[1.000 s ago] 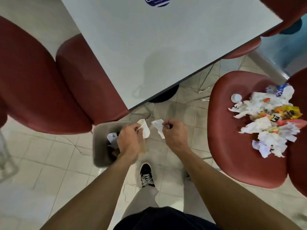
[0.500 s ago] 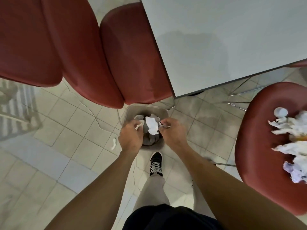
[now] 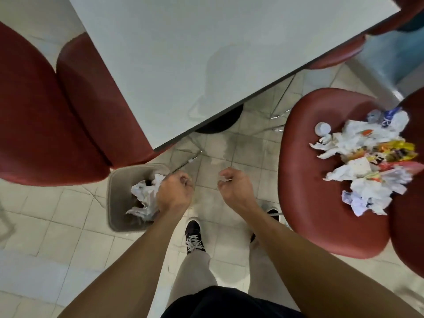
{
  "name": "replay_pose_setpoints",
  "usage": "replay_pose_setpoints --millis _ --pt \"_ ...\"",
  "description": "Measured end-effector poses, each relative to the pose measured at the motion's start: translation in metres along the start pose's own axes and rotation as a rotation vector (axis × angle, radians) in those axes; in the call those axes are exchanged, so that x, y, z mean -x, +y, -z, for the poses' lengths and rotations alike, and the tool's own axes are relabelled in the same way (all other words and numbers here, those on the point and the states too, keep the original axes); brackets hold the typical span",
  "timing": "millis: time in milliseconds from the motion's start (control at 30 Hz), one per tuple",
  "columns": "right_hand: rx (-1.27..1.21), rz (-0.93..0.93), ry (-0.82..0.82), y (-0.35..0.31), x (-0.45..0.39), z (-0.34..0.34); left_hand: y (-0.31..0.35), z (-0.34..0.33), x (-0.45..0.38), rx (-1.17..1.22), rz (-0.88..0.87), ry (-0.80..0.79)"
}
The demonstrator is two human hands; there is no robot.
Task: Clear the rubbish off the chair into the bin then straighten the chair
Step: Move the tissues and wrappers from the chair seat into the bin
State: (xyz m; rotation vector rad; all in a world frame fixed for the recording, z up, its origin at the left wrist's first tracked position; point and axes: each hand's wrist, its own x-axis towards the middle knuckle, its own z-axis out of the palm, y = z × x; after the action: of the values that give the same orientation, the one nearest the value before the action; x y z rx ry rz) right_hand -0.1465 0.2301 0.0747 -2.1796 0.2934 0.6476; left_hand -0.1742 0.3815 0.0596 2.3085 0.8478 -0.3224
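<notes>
Head view: your left hand (image 3: 174, 191) and right hand (image 3: 236, 188) loosely curled, holding nothing, beside bin (image 3: 114, 203). Rubbish (image 3: 367, 161) remains on chair (image 3: 305, 180), right of bin. Judged mid-clearing; next reach there, grab more.

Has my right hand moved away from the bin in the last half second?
Yes. The right hand, previously over the bin, now hangs empty beside it, nearer the littered chair.
</notes>
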Motion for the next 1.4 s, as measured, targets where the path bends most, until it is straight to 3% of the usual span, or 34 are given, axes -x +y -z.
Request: replay_pose_setpoints --millis 500,700,1000,1267,1400 --pt "-0.218 -0.328 0.256 0.199 -0.048 0.236 0.232 -0.216 0.05 -0.214 -0.476 -0.293" --pt "-0.069 -0.445 0.388 0.274 -0.068 0.283 0.289 -0.3 0.058 -0.289 -0.647 -0.427" --pt "0.152 -0.431 0.248 0.351 -0.1 0.293 0.316 -0.391 0.053 -0.392 -0.842 -0.58" --pt "0.057 -0.424 0.219 0.367 -0.117 0.29 0.306 -0.415 0.047 -0.449 -0.765 -0.666" --pt "0.01 -0.448 0.305 0.359 -0.115 0.295 0.307 -0.404 0.047 -0.391 -0.692 -0.653"
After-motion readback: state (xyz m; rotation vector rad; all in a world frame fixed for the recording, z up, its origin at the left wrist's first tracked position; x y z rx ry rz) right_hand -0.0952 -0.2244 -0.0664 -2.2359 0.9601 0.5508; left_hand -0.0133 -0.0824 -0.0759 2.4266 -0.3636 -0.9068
